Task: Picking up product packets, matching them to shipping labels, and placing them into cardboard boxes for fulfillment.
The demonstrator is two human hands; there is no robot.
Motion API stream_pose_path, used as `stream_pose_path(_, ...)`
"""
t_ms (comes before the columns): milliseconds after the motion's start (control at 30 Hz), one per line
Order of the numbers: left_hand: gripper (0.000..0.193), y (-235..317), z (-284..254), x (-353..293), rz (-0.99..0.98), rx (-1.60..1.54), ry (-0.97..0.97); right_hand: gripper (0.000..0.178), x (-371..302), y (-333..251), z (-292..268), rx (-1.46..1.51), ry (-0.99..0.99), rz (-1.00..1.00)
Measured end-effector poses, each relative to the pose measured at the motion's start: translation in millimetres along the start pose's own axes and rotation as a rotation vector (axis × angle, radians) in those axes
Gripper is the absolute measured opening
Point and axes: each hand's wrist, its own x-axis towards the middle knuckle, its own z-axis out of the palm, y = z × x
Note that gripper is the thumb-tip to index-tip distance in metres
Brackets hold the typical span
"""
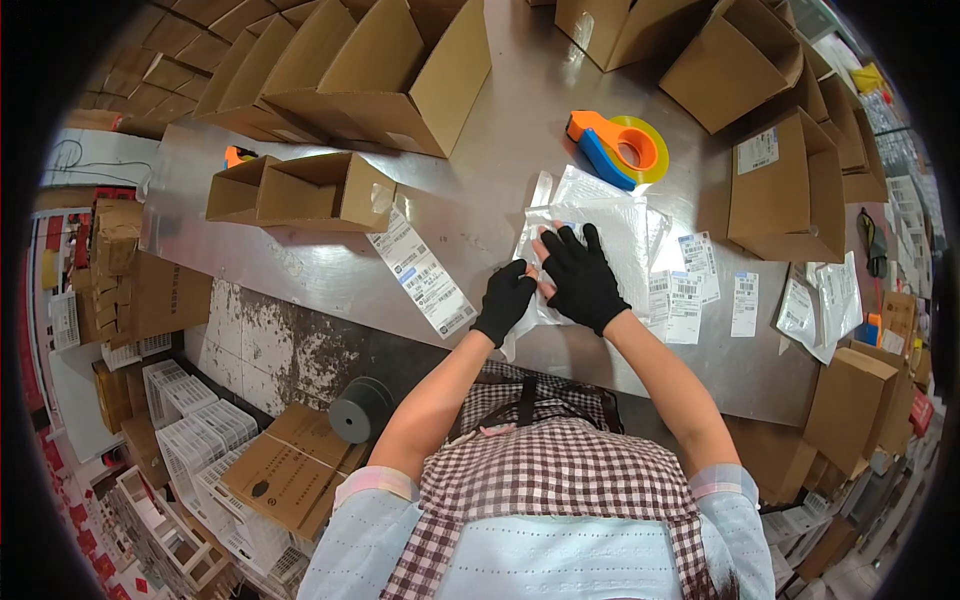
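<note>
A whitish, see-through plastic mailer [628, 235] lies flat on the metal table in front of me, over other pale plastic sheets. Both my hands wear black gloves that leave some fingertips bare. My right hand [582, 278] rests palm down on the mailer with its fingers spread. At the mailer's lower left edge, my left hand [504, 304] has its fingers curled in and pinches the plastic; its thumb side is close to my right hand. Several printed labels [684, 308] lie just right of the mailer, and a separate label [744, 304] sits farther right.
Beyond the mailer lies an orange and blue tape dispenser [592, 126]. A label strip [425, 275] reaches from a small open carton [320, 195] at left. Larger open cartons [440, 90] stand behind it, with more cartons [785, 190] at right. Filled plastic mailers [838, 295] sit at the right edge.
</note>
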Motion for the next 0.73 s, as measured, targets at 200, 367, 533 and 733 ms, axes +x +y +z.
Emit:
stream_pose_path(200,0.017,-2,-1,7,0.096,-0.014,0.009,0.039,-61,-3,2,-0.021,-0.18,-0.238)
stream_pose_path(367,0.025,0,-4,3,0.03,-0.025,0.023,0.032,-91,-11,-27,0.174,-0.355,0.193)
stream_pose_path(533,0.031,27,-7,-5,0.005,0.025,-0.109,0.047,-95,7,-24,0.099,0.457,0.697)
stream_pose_path(733,0.033,25,-9,-2,-0.061,0.054,-0.121,0.056,-91,11,-19,0.58,0.247,1.126)
